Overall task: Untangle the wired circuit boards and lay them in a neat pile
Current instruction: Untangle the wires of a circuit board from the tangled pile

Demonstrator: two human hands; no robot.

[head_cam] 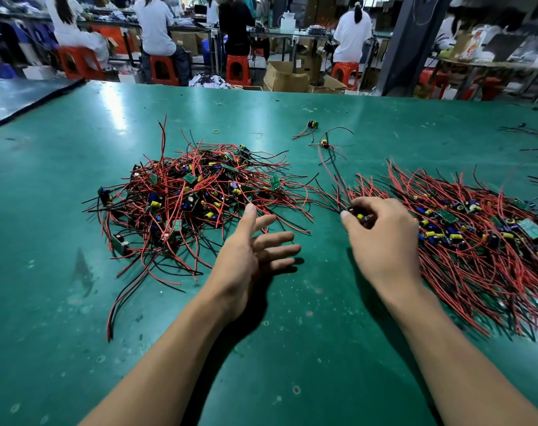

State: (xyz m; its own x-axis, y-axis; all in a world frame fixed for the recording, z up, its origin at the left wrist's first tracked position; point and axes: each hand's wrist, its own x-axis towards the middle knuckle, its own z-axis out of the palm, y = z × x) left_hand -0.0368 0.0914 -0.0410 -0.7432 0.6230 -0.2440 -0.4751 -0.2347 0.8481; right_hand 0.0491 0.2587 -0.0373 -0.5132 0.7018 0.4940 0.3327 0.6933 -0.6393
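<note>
One tangled red-wire heap (193,198), left grip (255,253) splayed empty beside it, right grip (381,238) pinching wired board (361,216)

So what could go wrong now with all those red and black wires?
1. The right hand pinches a small wired circuit board whose long leads trail close to the tangled heap of red and black wires; they might snag and drag others along.
2. Set down crooked, it could muddle the combed pile of boards on the right.
3. Two stray little boards lie apart farther back on the green table mat and may get forgotten.
</note>
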